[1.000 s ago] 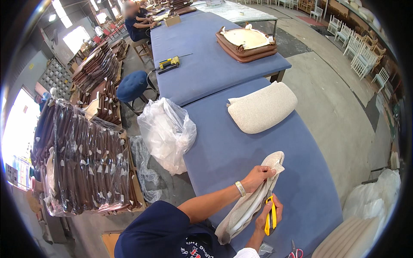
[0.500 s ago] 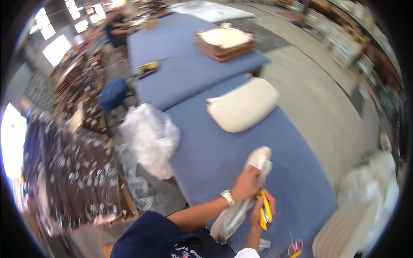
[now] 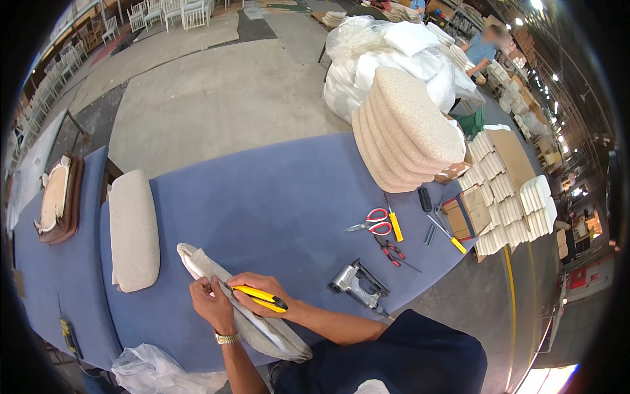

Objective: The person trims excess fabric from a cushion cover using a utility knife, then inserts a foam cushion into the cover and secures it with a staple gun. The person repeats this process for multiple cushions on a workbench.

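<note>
A beige fabric-covered seat cushion (image 3: 269, 332) stands on its edge in front of me on the blue padded table, a white strip showing along its upper side. My left hand (image 3: 211, 303), a watch on its wrist, pinches the cushion's fabric edge. In my right hand (image 3: 257, 286) is a yellow utility knife (image 3: 261, 297), its front end close to the left fingertips at that edge. The blade tip is too small to make out. Another beige cushion (image 3: 135, 230) lies to the left of the hands.
Right of the hands lie a staple gun (image 3: 359, 286), red-handled scissors (image 3: 375, 223), pliers (image 3: 390, 251) and screwdrivers (image 3: 457, 244). Stacked beige cushions (image 3: 400, 128) rise at the table's far right. A clear plastic bag (image 3: 157, 371) hangs at the near left edge; brown seats (image 3: 59, 200) sit far left.
My view has swung to the right, bringing the tools and stacked cushions into sight. The knife has moved from beside the cushion to its edge, by my left fingers.
</note>
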{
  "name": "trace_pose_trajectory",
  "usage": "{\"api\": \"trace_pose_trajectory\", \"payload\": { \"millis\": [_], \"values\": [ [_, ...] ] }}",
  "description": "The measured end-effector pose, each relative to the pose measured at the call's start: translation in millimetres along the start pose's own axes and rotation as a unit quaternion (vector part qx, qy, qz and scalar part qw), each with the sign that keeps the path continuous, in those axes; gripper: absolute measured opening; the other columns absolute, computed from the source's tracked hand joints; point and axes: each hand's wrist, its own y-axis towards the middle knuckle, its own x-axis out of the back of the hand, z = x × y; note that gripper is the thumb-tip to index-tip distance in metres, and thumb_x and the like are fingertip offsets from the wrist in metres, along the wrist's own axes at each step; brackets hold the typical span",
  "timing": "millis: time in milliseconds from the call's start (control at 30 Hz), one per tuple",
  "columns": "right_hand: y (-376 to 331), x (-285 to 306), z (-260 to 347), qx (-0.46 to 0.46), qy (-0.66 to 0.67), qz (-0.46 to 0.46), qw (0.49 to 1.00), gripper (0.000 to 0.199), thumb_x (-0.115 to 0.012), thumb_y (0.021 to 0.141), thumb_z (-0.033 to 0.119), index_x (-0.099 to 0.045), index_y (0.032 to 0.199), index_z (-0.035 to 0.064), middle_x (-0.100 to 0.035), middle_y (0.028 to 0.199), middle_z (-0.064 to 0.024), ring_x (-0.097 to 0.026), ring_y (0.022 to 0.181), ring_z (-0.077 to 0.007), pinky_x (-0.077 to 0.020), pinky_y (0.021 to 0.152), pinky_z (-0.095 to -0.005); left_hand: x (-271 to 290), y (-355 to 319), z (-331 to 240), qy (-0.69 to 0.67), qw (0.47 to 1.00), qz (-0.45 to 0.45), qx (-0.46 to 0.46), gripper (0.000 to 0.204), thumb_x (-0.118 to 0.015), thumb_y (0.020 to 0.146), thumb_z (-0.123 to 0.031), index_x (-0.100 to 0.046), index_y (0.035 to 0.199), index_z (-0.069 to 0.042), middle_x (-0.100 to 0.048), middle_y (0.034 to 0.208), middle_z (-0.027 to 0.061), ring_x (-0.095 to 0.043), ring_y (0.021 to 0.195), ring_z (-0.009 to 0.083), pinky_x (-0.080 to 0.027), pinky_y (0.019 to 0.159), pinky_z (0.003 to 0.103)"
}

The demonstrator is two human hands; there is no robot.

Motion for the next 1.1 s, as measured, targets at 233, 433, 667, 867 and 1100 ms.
{"api": "trace_pose_trajectory", "payload": {
  "millis": [233, 433, 667, 867, 1100],
  "values": [
    [6.9, 0.8, -6.4, 0.028, 0.005, -0.034, 0.999, 0.022, -0.067, 0.092, 0.008, -0.067, 0.113, 0.0019, -0.072, 0.111, -0.0136, -0.071, 0.098, -0.0256, -0.0557, 0.086, -0.0325, -6.4, -1.1, 9.2, -0.067, 0.996, -0.034, 0.054, 0.014, -0.074, 0.090, -0.007, -0.063, 0.094, 0.001, -0.066, 0.092, 0.0125, -0.065, 0.076, 0.0206, -0.055, 0.073, 0.032],
    [7.0, -9.6, -1.0, 0.021, -0.070, -0.007, 0.997, 0.020, -0.070, 0.092, 0.011, -0.070, 0.109, 0.0022, -0.074, 0.109, -0.0143, -0.072, 0.094, -0.0237, -0.0568, 0.086, -0.0337, 2.8, -9.5, 4.6, -0.044, 0.991, -0.041, 0.116, 0.013, -0.068, 0.082, -0.002, -0.067, 0.095, -0.006, -0.065, 0.090, 0.0113, -0.066, 0.080, 0.0300, -0.054, 0.071, 0.039],
    [2.9, -0.9, -13.5, -0.022, 0.002, 0.037, 0.999, 0.024, -0.057, 0.100, 0.009, -0.062, 0.118, -0.0063, -0.067, 0.115, -0.0194, -0.066, 0.098, -0.0237, -0.0550, 0.085, -0.0347, -1.6, -9.8, -1.8, -0.072, 0.990, -0.048, 0.111, 0.016, -0.072, 0.089, -0.014, -0.061, 0.092, -0.003, -0.063, 0.089, 0.0113, -0.064, 0.076, 0.0307, -0.051, 0.069, 0.039],
    [9.7, 0.7, -12.6, 0.010, -0.010, 0.045, 0.999, 0.027, -0.055, 0.103, 0.015, -0.064, 0.120, -0.0045, -0.066, 0.108, -0.0136, -0.065, 0.089, -0.0181, -0.0562, 0.076, -0.0295, -3.7, -6.4, -2.6, -0.091, 0.988, -0.039, 0.115, 0.017, -0.072, 0.090, -0.015, -0.060, 0.091, -0.002, -0.063, 0.089, 0.0117, -0.063, 0.074, 0.0298, -0.051, 0.068, 0.040],
    [10.3, -0.1, -16.0, 0.003, 0.001, 0.039, 0.999, 0.026, -0.055, 0.103, 0.014, -0.064, 0.119, -0.0044, -0.066, 0.107, -0.0128, -0.063, 0.086, -0.0164, -0.0543, 0.075, -0.0283, -4.7, -4.0, 0.6, -0.094, 0.990, -0.033, 0.103, 0.018, -0.072, 0.088, -0.014, -0.060, 0.092, -0.001, -0.063, 0.089, 0.0129, -0.064, 0.076, 0.0307, -0.051, 0.069, 0.040]
  ]
}}
